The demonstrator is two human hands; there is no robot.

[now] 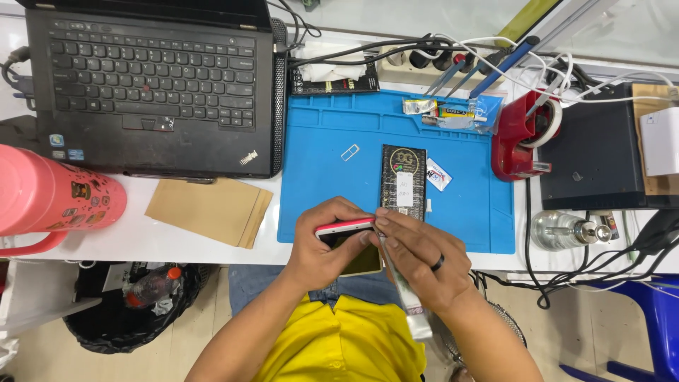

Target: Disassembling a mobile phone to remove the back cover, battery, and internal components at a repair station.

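My left hand (322,244) holds a slim phone (344,228) on its edge, white and red rim up, its screen facing me, at the near edge of the blue work mat (325,177). My right hand (421,258), with a dark ring on one finger, grips a long silvery tube (410,301) and presses its tip against the phone's right end. A black flat package (403,180) lies on the mat just beyond my fingers, with a small sticker card (438,175) beside it.
A black laptop (148,85) sits at the back left, a pink bottle (49,198) at far left, tan envelopes (209,209) beside the mat. A red tape dispenser (523,134), tools, cables, a black box (598,152) and a glass dispenser bottle (566,230) crowd the right. A bin (134,304) stands below.
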